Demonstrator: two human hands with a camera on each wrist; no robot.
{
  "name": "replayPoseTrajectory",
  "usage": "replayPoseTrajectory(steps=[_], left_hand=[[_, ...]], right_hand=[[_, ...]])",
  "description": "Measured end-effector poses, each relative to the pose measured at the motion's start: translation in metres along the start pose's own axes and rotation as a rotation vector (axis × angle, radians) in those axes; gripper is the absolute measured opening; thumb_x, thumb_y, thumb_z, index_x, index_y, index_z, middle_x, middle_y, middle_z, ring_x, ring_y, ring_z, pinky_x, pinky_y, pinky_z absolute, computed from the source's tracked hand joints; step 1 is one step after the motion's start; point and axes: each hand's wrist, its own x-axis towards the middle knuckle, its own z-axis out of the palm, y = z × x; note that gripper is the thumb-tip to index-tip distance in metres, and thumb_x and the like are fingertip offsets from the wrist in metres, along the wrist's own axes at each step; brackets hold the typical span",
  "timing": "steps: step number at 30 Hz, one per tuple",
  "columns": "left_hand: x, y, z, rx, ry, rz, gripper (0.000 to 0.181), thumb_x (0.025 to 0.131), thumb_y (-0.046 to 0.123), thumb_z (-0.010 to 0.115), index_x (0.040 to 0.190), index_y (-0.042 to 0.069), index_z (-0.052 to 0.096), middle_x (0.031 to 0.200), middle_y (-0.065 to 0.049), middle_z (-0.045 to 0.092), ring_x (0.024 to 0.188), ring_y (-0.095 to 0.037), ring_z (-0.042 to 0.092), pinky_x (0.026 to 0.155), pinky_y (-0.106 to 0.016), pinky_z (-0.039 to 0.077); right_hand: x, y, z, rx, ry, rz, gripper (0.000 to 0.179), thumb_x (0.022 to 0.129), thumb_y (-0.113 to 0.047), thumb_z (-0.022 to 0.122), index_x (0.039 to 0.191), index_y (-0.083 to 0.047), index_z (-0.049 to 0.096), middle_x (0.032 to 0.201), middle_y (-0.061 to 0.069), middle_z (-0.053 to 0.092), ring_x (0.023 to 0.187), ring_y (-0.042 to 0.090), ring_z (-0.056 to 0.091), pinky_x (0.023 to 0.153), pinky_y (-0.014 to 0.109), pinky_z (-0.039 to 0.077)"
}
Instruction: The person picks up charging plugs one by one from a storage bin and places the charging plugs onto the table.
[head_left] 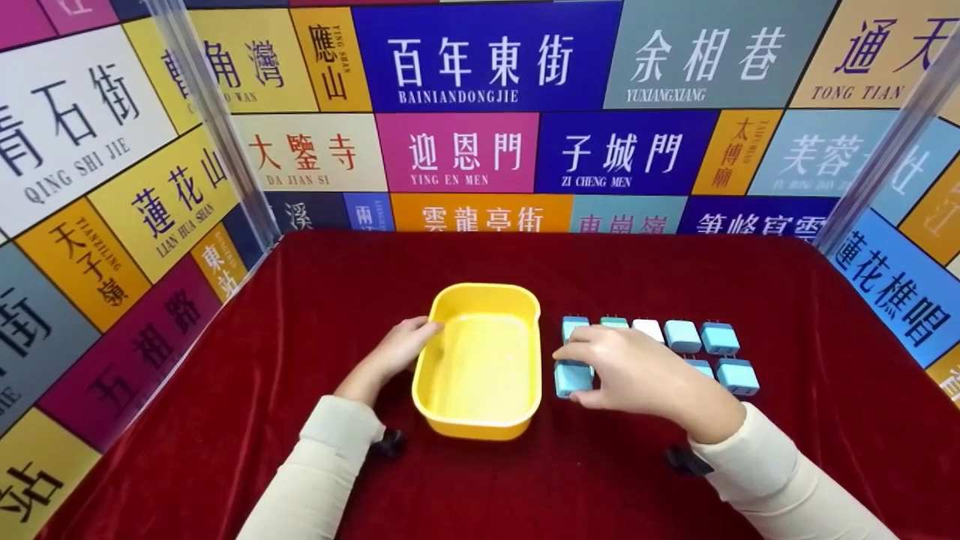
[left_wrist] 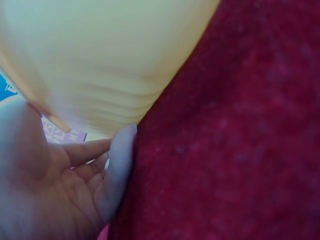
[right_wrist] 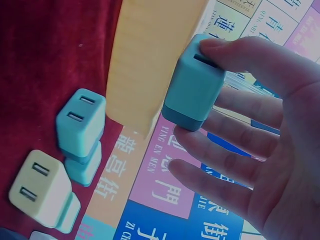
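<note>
A yellow plastic bin (head_left: 476, 430) stands on the red cloth between my hands. My left hand (head_left: 397, 349) grips its left side, with a digit over the rim; in the left wrist view, fingers (left_wrist: 120, 160) lie along the bin's outer wall. Right of the bin, my right hand (head_left: 637, 371) pinches a light blue USB charger (right_wrist: 192, 85), thumb on one end and fingertips at the darker blue end. The row behind includes a white charger (head_left: 649, 330) and a light blue charger (head_left: 682, 336). My right hand partly hides several of them.
Another blue charger (head_left: 738, 376) lies at the right end of the front row. Red velvet cloth (head_left: 360, 277) covers the table. Behind it rises a wall of coloured signs (head_left: 480, 64), with clear upright posts (head_left: 217, 120) at the table's back corners.
</note>
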Motion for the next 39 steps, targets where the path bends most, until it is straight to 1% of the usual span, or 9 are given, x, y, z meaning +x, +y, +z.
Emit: replayPoseTrajectory(steps=[3,8,10,13,18,23,27,31,39], left_hand=[[0.000,-0.001,0.000,0.000,-0.002,-0.005,0.051,0.107,0.035,0.052,0.142,-0.001,0.063,0.115,-0.015,0.075,0.088,-0.020,0.073,0.075,-0.034,0.061],[0.000,-0.002,0.000,0.016,0.007,-0.003,0.053,0.107,0.036,0.052,0.144,-0.001,0.062,0.121,-0.014,0.074,0.096,-0.021,0.072,0.084,-0.036,0.060],[0.000,-0.001,0.000,0.019,0.011,-0.004,0.053,0.107,0.037,0.052,0.144,-0.001,0.062,0.121,-0.014,0.073,0.098,-0.021,0.072,0.086,-0.036,0.060],[0.000,-0.001,0.001,0.007,0.005,-0.012,0.053,0.107,0.037,0.052,0.145,0.000,0.061,0.120,-0.014,0.074,0.096,-0.021,0.073,0.084,-0.036,0.060],[-0.001,-0.001,0.001,-0.038,-0.012,-0.023,0.052,0.108,0.035,0.053,0.144,0.000,0.061,0.116,-0.013,0.075,0.092,-0.020,0.074,0.078,-0.034,0.061],[-0.001,0.000,0.000,-0.040,-0.017,-0.015,0.050,0.107,0.035,0.052,0.141,-0.001,0.064,0.113,-0.014,0.075,0.089,-0.020,0.073,0.076,-0.033,0.061],[-0.001,0.001,0.000,-0.036,-0.019,-0.019,0.050,0.108,0.036,0.052,0.141,0.000,0.063,0.114,-0.014,0.075,0.091,-0.021,0.073,0.078,-0.034,0.061],[0.000,0.000,-0.001,-0.019,-0.008,-0.015,0.050,0.107,0.036,0.052,0.141,0.000,0.064,0.116,-0.014,0.074,0.093,-0.021,0.072,0.081,-0.034,0.060],[0.001,-0.002,0.000,-0.005,-0.005,-0.002,0.050,0.107,0.036,0.052,0.138,-0.001,0.065,0.115,-0.015,0.074,0.092,-0.021,0.072,0.081,-0.034,0.060]], right_hand=[[-0.002,0.001,0.004,-0.004,-0.016,0.002,0.039,0.084,-0.029,0.089,0.117,-0.012,0.080,0.109,0.004,0.071,0.090,0.017,0.067,0.080,0.036,0.062],[-0.006,0.001,0.011,0.005,-0.044,0.020,0.037,0.083,-0.028,0.090,0.115,-0.012,0.080,0.106,0.001,0.071,0.089,0.016,0.066,0.079,0.036,0.062],[-0.007,0.001,0.013,0.007,-0.051,0.023,0.037,0.083,-0.028,0.090,0.115,-0.013,0.080,0.104,0.000,0.070,0.088,0.015,0.065,0.078,0.036,0.061],[-0.008,0.003,0.015,-0.003,-0.057,0.019,0.036,0.082,-0.029,0.091,0.113,-0.014,0.081,0.102,0.000,0.070,0.087,0.015,0.065,0.076,0.037,0.061],[-0.009,0.005,0.020,-0.014,-0.073,0.014,0.037,0.080,-0.030,0.092,0.112,-0.014,0.081,0.102,0.000,0.071,0.089,0.016,0.067,0.077,0.039,0.061],[-0.010,0.005,0.023,-0.003,-0.100,0.021,0.038,0.080,-0.031,0.092,0.112,-0.014,0.081,0.103,0.000,0.072,0.092,0.017,0.068,0.079,0.041,0.062],[-0.011,0.006,0.025,0.004,-0.121,0.036,0.038,0.080,-0.032,0.093,0.112,-0.015,0.081,0.104,0.000,0.072,0.093,0.017,0.069,0.081,0.042,0.062],[-0.011,0.006,0.029,0.011,-0.143,0.038,0.038,0.080,-0.033,0.093,0.112,-0.015,0.081,0.103,0.001,0.072,0.092,0.017,0.069,0.081,0.042,0.062],[-0.012,0.008,0.034,0.001,-0.161,0.056,0.040,0.080,-0.035,0.094,0.112,-0.015,0.080,0.103,0.000,0.072,0.092,0.017,0.069,0.082,0.042,0.062]])
